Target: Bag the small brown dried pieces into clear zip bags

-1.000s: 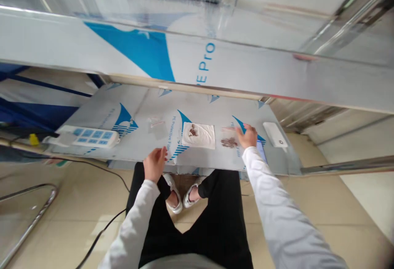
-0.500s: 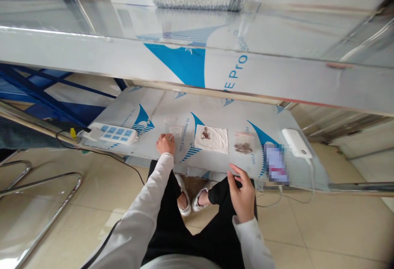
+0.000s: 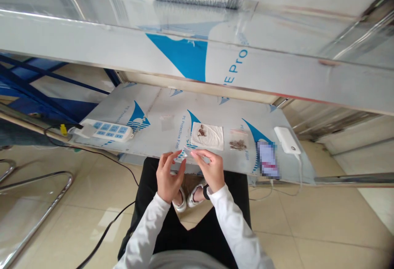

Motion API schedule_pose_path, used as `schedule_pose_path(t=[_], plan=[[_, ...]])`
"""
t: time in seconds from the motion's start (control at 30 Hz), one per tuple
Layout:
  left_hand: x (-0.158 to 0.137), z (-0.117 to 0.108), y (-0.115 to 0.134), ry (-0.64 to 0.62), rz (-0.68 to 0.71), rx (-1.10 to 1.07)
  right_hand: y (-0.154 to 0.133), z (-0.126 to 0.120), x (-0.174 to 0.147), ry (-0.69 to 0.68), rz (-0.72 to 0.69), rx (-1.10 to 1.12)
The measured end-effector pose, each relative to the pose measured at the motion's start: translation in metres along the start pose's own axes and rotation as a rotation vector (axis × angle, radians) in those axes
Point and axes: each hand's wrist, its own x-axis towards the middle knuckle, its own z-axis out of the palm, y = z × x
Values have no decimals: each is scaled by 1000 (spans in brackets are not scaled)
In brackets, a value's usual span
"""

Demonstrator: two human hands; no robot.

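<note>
From my console I watched the right hand [image 3: 212, 168] pinch a small clear bag [image 3: 187, 151] between thumb and fingers, low in the centre of the frame. The bag looked thin and see-through; whether it held anything I couldn't make out. The left hand [image 3: 168, 176] curved beside it, thumb and fingers parted. Just above lay a white square [image 3: 214, 137] bearing brown bits [image 3: 201, 130].

Soft, bright light; glare on floor [image 3: 106, 217]; phone [image 3: 268, 160] pixelated; slight blur; right corners dark.
</note>
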Motion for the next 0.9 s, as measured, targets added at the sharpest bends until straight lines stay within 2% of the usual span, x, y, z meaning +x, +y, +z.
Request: schedule_pose_path(t=[0.07, 0.2, 0.27, 0.33, 0.4, 0.47, 0.53, 0.6, 0.77, 0.9], plan=[[0, -4, 13, -51, -186, -173, -1, -3, -8, 37, -135, -94], [3, -5, 25, -284, -464, -504, -4, -12, -22, 13, -338, -276], [4, -3, 24, -320, -539, -580, -8, -16, -27, -55, -342, -316], [4, -2, 20, -329, -584, -606, -13, -20, -32, -168, -277, -281], [2, -3, 18, -351, -585, -589, -16, -22, -36, -241, -168, -208], [0, -5, 17, -409, -536, -537, -16, -22, -38, -209, -60, -164], [-1, -10, 21, -480, -470, -433, -11, -20, -38, -166, -9, -168], [-1, -15, 26, -513, -423, -261, -4, -18, -38, -173, -20, -230], [-1, -24, 40, -434, -357, 142, 8, -17, -39, -89, -122, -474], [-3, -25, 45, -436, -295, 195, 1, -21, -38, -285, -215, -542]])
